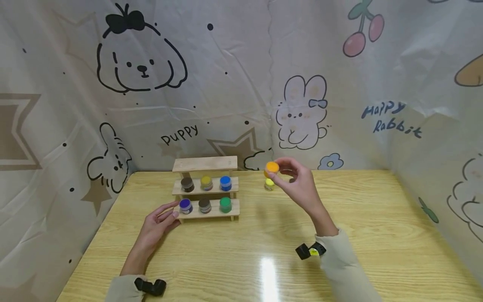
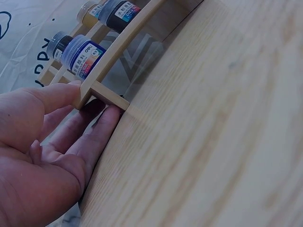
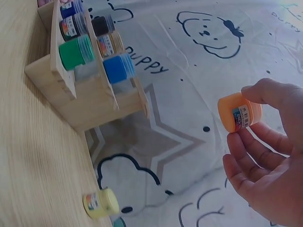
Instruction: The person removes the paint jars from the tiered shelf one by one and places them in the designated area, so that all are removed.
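My right hand (image 1: pixel 299 182) pinches an orange paint jar (image 1: pixel 272 168) between thumb and fingers, up in the air right of the rack. In the right wrist view the label of the orange jar (image 3: pixel 239 112) shows. A three-step wooden rack (image 1: pixel 205 163) stands at the table's back. My left hand (image 1: pixel 156 222) holds its lower left corner, thumb on the lowest step (image 2: pixel 90 92) and fingers beneath. The lowest step carries a purple jar (image 1: pixel 185 205), a dark brown jar (image 1: pixel 204 205) and a green jar (image 1: pixel 225 204). On the middle one sit a blackish jar (image 1: pixel 187 184), a mustard-yellow jar (image 1: pixel 206 183) and a blue jar (image 1: pixel 225 183).
A light yellow paint jar (image 1: pixel 269 185) stands on the wooden table (image 1: pixel 211 260), below the orange jar in the head view. The rack's top step bears no jar. Behind the table hangs a printed cloth (image 1: pixel 226 84) with cartoon drawings, which also closes both sides.
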The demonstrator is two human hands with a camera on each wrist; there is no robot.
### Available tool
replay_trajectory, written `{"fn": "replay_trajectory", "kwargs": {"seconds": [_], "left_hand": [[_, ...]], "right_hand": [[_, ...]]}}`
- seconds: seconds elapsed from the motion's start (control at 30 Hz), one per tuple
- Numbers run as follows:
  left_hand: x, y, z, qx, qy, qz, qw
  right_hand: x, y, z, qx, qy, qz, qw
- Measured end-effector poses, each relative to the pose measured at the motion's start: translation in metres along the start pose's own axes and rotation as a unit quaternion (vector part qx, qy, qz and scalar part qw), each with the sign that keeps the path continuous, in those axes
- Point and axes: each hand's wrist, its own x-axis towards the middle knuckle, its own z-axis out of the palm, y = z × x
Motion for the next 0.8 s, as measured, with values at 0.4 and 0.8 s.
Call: {"fn": "replay_trajectory", "kwargs": {"seconds": [0.4,0.8], "left_hand": [[-0.001,0.0,0.001,-0.006,-0.002,0.003,1.0],[0.0,0.0,0.0,0.002,0.001,0.004,1.0]], "right_hand": [[-0.01,0.007,-0.036,-0.032,0.025,0.011,0.9991],[-0.013,0.041,-0.067,-0.048,0.075,0.041,0.9952]]}}
